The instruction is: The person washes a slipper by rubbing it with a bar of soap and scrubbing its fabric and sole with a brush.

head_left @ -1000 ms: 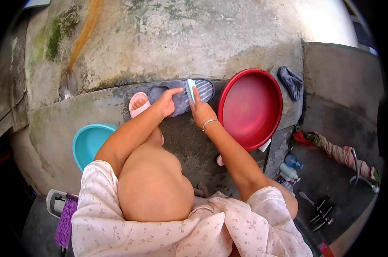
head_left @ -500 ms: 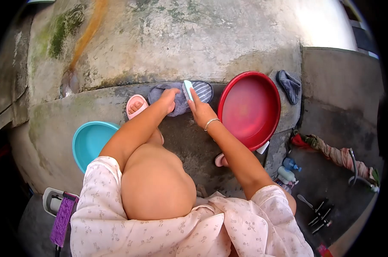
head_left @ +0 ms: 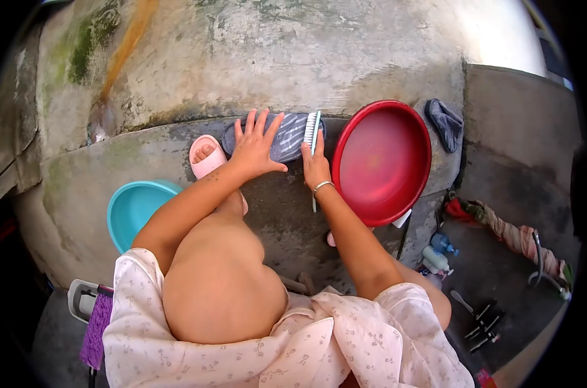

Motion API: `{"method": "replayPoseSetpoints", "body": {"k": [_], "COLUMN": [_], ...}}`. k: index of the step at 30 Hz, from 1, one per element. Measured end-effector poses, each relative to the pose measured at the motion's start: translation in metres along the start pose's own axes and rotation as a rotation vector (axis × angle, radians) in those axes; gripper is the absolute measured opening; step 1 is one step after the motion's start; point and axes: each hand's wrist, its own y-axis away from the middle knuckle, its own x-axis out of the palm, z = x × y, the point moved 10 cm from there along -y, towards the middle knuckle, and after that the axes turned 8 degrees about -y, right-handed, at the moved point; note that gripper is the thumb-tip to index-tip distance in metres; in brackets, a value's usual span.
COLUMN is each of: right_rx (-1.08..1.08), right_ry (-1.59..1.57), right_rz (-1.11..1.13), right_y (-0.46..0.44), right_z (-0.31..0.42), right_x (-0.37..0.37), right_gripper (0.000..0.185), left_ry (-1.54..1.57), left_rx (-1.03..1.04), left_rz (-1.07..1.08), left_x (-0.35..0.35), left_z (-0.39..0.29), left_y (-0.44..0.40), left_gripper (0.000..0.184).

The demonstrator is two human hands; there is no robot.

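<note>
A grey slipper (head_left: 289, 141) with a white-striped end lies on the wet concrete ledge in front of me. My left hand (head_left: 254, 150) is over its plain grey end, fingers spread wide; whether the palm presses on it I cannot tell. In my right hand (head_left: 316, 169) is a scrubbing brush (head_left: 312, 129) with white bristles and a pale green handle. The brush stands on edge at the slipper's striped end, bristles facing left. Its handle runs down past my wrist. A second grey slipper (head_left: 445, 125) lies farther right, beyond the red basin.
Close to my right hand is a red basin (head_left: 428, 155). A turquoise basin (head_left: 115, 216) stands at left, near my foot in a pink sandal (head_left: 206, 155). Pump bottles (head_left: 436, 258), a twisted cloth (head_left: 500, 229) and a purple mop head (head_left: 97, 328) are lower down.
My left hand has opened from a closed grip and spread out over the slipper. The brush has moved right, towards the striped end, and turned so its bristles show.
</note>
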Motion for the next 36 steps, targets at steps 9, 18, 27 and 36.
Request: {"method": "replayPoseSetpoints", "body": {"k": [9, 18, 27, 36], "right_rx": [-0.131, -0.120, -0.083, 0.163], "right_ry": [-0.057, 0.413, 0.129, 0.025], "right_rz": [-0.148, 0.172, -0.045, -0.101], "right_y": [-0.015, 0.018, -0.018, -0.015], "right_z": [0.011, 0.035, 0.016, 0.004], "right_x": [-0.013, 0.005, -0.004, -0.013], "right_gripper": [0.065, 0.060, 0.063, 0.098], "left_ry": [0.297, 0.494, 0.170, -0.055], "left_rx": [-0.218, -0.517, -0.187, 0.119], "left_rz": [0.207, -0.021, 0.057, 0.148], "left_x": [0.048, 0.055, 0.008, 0.028], "left_z": [0.048, 0.091, 0.033, 0.004], "left_y": [-0.035, -0.033, 0.003, 0.003], "left_gripper": [0.048, 0.041, 0.084, 0.079]}}
